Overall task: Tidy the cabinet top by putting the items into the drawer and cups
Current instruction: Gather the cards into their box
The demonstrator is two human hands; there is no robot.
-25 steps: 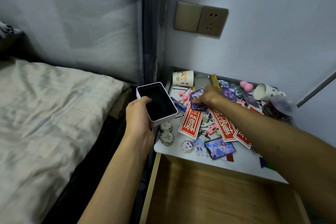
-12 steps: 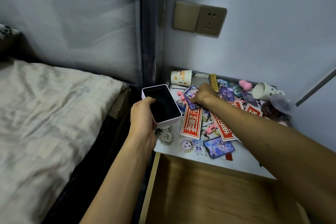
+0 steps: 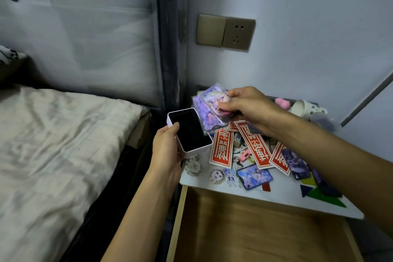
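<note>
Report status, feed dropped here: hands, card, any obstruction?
Left hand grips open white box. Right hand pinches purple picture card, held up beside box's far corner. Nothing between them. Drawer open.

Both arms are bare as far up as the view reaches, with skin uncovered from elbow to fingertips. The left forearm is slim and smooth, narrowing at the wrist into the left hand. The right forearm looks broader near the lens; the right hand shows rounded knuckles and what seems a short-trimmed thumbnail, though it is blurred.
</note>
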